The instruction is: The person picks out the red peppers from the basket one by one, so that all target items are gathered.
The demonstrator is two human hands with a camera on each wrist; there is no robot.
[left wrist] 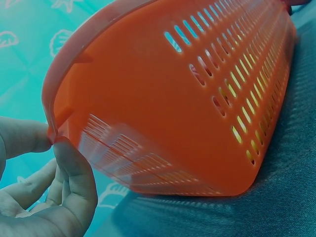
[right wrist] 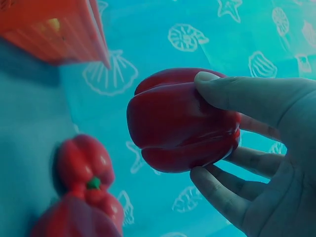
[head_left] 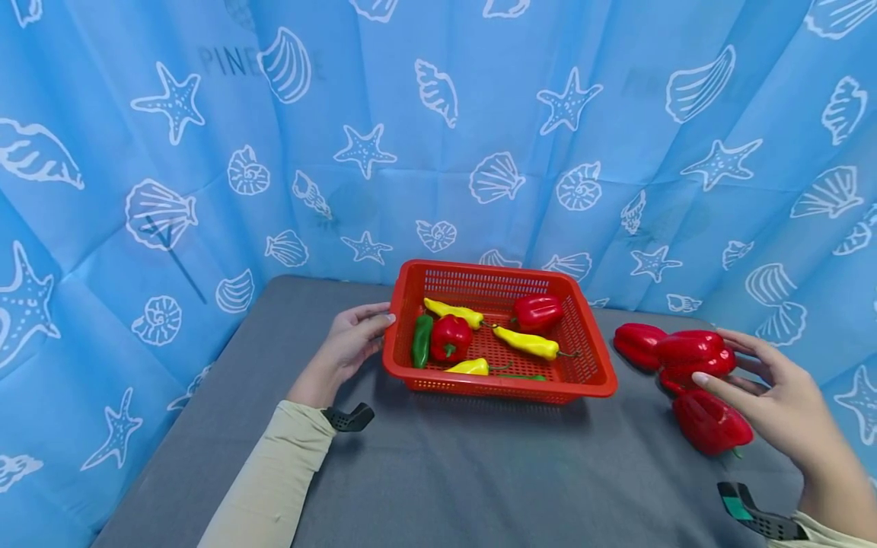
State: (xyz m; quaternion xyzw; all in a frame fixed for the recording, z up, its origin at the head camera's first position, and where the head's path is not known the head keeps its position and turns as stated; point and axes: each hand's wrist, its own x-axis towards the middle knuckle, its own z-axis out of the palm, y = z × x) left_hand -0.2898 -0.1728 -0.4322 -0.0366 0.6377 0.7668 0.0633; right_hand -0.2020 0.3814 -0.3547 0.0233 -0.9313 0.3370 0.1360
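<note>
My left hand (head_left: 352,342) pinches the left rim of a red perforated plastic basket (head_left: 503,388) between thumb and fingers; the left wrist view shows the grip on the rim (left wrist: 52,123). At the right, my right hand (head_left: 781,388) holds a glossy red bell pepper (right wrist: 182,121), thumb on one side and fingers on the other. The right wrist view shows this pepper raised clear of the others. Below and beside it more red bell peppers lie on the table, one at the back (head_left: 637,344) and one in front (head_left: 711,422), partly overlapping in view.
Inside the basket are two red bell peppers, one at left (head_left: 451,339) and one at right (head_left: 537,312), several long yellow peppers (head_left: 527,342) and a green pepper (head_left: 421,341). A grey cloth (head_left: 479,472) covers the table. Behind hangs a blue shell-patterned curtain (head_left: 438,152).
</note>
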